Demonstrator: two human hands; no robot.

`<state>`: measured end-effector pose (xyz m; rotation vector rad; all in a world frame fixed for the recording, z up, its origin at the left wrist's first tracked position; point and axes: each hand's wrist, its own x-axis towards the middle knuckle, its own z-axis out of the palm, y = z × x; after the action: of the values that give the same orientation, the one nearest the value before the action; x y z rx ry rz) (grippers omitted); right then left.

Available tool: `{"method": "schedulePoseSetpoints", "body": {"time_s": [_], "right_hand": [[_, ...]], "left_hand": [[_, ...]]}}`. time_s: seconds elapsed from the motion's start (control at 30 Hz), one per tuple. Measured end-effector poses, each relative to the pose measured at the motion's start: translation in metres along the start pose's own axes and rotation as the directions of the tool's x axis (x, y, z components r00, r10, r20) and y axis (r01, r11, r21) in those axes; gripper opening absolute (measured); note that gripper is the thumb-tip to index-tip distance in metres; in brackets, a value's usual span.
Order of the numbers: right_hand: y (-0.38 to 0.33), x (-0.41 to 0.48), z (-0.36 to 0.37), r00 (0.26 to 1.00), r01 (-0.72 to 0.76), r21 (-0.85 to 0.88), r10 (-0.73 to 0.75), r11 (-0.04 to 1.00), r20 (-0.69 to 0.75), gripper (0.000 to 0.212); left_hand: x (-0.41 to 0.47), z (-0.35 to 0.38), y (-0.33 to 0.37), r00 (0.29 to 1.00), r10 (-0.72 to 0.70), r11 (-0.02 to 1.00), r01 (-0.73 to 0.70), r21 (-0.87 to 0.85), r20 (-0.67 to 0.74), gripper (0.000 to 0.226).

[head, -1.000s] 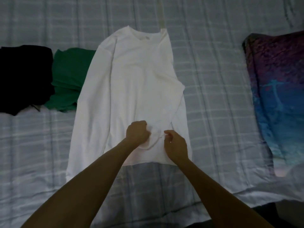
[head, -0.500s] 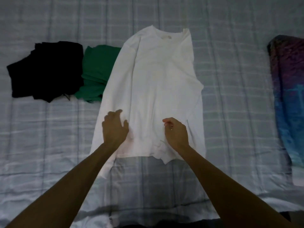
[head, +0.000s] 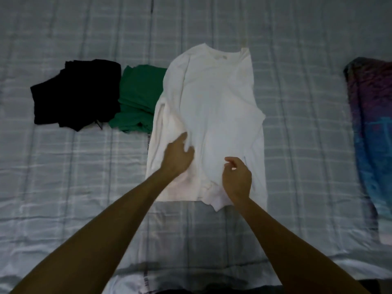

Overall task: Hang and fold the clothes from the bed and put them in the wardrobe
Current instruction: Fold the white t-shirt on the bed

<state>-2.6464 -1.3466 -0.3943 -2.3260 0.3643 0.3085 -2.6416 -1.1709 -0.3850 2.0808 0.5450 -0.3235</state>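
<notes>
a: how far along is this, going from the left?

b: well off to the left of the left hand [head: 178, 154] lies a black garment [head: 77, 93], folded into a rough stack on the bed [head: 63, 187]. touching its right side is a green garment [head: 137, 98], also folded. i judge those two as done with folding, though neither is in a wardrobe, and no wardrobe is in view.

a: and the white one?

b: the white shirt [head: 212, 115] lies flat, collar away from the person, hem nearest the arms. its left sleeve lies doubled in along the body, just beyond the left hand's fingertips. the left hand rests on the cloth with fingers loosely spread, gripping nothing.

a: the right hand?

b: the right hand [head: 236, 179] hovers over the lower hem, fingers loosely curled. i see no cloth pinched in it, so i take it as released. just below it the hem is rumpled, with a corner poking toward the person.

a: anything further right?

b: well apart from the right hand, a purple and blue cloth [head: 373, 128] lies spread and unfolded at the edge of view.

a: so what's left?

b: by my reckoning, finishing the white shirt's fold, handling that coloured cloth, then putting everything away.
</notes>
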Motion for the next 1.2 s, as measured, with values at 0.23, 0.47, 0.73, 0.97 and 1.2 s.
{"method": "schedulePoseSetpoints", "body": {"time_s": [0.23, 0.47, 0.73, 0.97, 1.2], "right_hand": [[0.042, 0.012, -0.071, 0.975, -0.096, -0.052, 0.083, 0.994, -0.207, 0.025], [0.076, 0.002, -0.061, 0.99, -0.131, -0.059, 0.134, 0.99, 0.038, 0.026], [0.086, 0.002, -0.029, 0.957, -0.109, -0.185, 0.154, 0.977, 0.246, 0.056], [0.072, 0.002, -0.027, 0.96, -0.255, 0.029, 0.249, 0.967, 0.125, 0.046], [0.064, 0.012, -0.055, 0.97, -0.12, 0.019, 0.121, 0.993, -0.21, 0.03]], "left_hand": [[-0.029, 0.112, 0.081, 0.693, -0.047, 0.999, 0.045, 0.022, 0.719, 0.066], [-0.03, 0.077, 0.014, 0.938, -0.033, 0.999, 0.042, -0.019, 0.345, 0.024], [-0.031, 0.056, -0.059, 0.972, 0.062, 0.889, -0.156, 0.431, 0.226, 0.047], [-0.041, 0.123, -0.02, 0.937, -0.109, 0.969, 0.025, 0.247, 0.333, 0.067], [-0.045, 0.128, 0.018, 0.819, -0.228, 0.974, 0.183, 0.136, 0.526, 0.057]]}}
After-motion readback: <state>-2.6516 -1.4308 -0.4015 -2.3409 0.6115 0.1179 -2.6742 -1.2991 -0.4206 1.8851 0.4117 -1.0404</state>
